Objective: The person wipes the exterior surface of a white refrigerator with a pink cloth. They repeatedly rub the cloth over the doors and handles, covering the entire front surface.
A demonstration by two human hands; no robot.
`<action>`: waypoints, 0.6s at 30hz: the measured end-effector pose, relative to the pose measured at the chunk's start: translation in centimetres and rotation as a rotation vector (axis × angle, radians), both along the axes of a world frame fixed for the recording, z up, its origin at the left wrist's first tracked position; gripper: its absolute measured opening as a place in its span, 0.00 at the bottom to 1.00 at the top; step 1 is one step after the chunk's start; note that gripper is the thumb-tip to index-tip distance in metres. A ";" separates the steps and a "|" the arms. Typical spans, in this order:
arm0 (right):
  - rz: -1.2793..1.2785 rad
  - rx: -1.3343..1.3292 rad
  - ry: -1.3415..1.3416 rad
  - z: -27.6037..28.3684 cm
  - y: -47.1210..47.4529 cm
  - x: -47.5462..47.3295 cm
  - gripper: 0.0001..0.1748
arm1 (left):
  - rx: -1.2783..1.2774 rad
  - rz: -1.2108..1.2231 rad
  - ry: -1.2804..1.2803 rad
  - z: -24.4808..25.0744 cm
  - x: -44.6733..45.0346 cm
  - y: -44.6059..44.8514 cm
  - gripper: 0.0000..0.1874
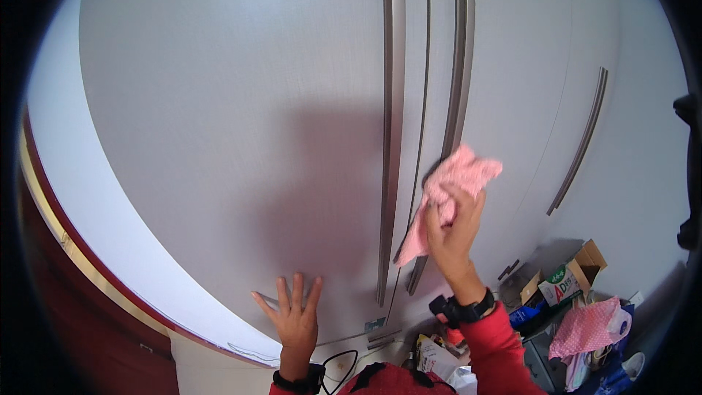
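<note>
A pink cloth [466, 175] is bunched in my right hand [458, 225], which presses it around the long metal handle [459, 66] of the right wardrobe door. Part of that handle is hidden behind cloth and hand. A parallel metal handle [390, 120] runs down the left door, just left of the door gap. Low on the pale left door [219, 148], my left hand [296, 315] rests with its fingers spread and holds nothing. Both wrists wear black bands.
At the lower right, an open cardboard box [589, 266], a pink dotted bag [587, 326] and other items are piled near the doors. White plastic bags [439, 359] lie on the floor. A black cable [351, 367] loops beside my left wrist. Another handle [581, 148] curves farther right.
</note>
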State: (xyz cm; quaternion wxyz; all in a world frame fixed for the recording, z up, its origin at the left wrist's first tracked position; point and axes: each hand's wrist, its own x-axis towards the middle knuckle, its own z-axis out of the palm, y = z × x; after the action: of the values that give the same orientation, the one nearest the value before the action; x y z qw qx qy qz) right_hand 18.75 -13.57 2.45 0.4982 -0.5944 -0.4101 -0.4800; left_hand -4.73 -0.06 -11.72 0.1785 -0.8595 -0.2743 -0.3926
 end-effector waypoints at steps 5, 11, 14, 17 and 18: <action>0.089 0.081 -0.123 9.5 0.5 1.5 0.22 | 0.014 -0.016 -0.013 -0.1 0.0 0.0 0.34; 0.062 0.106 -0.277 17.0 1.0 2.7 0.21 | 0.076 0.016 0.077 -0.1 -0.4 0.2 0.27; 0.037 0.104 -0.264 15.4 1.1 2.8 0.21 | 0.051 0.008 0.086 0.0 -0.3 0.1 0.25; 0.014 0.069 -0.234 11.1 1.0 2.5 0.22 | 0.068 0.002 0.054 0.2 -0.1 0.0 0.24; 0.006 0.052 -0.194 9.3 0.9 2.3 0.22 | 0.046 -0.003 0.037 0.2 0.0 -0.1 0.25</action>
State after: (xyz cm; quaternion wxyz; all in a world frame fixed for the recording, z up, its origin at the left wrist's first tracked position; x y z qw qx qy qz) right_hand 21.08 -12.65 11.71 0.4727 -0.5308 -0.4456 -0.5443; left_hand -4.74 -0.16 -11.51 0.2027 -0.8626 -0.2608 -0.3832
